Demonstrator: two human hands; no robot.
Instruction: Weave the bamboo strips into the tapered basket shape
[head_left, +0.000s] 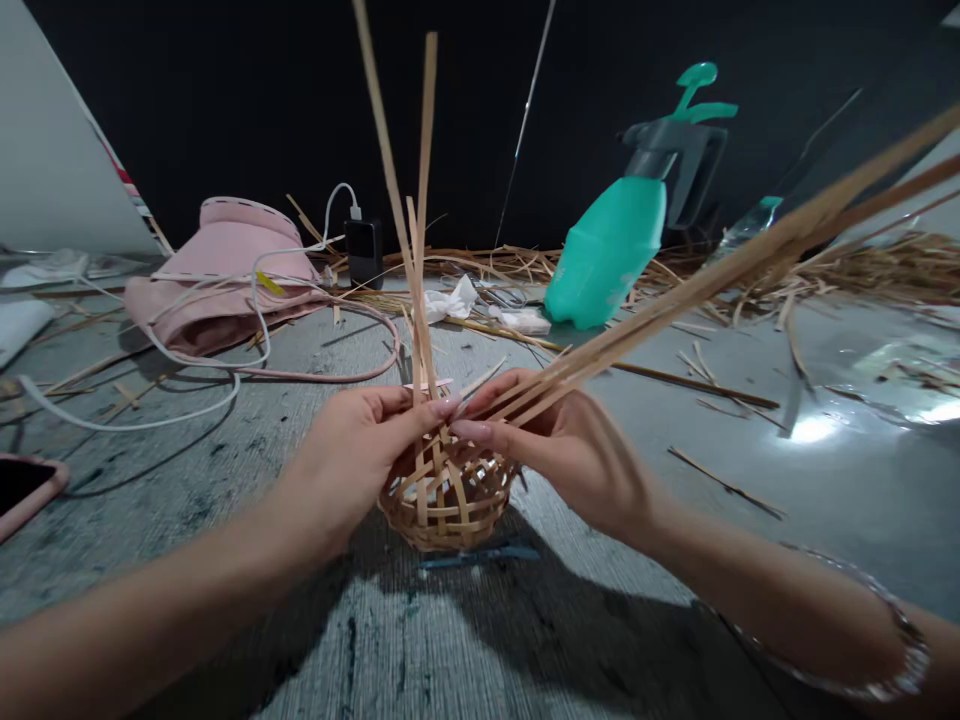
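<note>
A small woven bamboo basket sits on the grey floor in the middle of the head view. Long loose strips rise from it: some stand upright, others fan out to the upper right. My left hand is closed, its fingers pinching the upright strips at the basket's rim. My right hand is closed around the bundle of strips that slants right. The fingertips of both hands nearly meet above the basket. A bracelet is on my right wrist.
A teal spray bottle lies tilted at the back right among scattered bamboo scraps. A pink cap-like object, a white cable and a black charger are at the back left. A phone's corner shows at the left edge.
</note>
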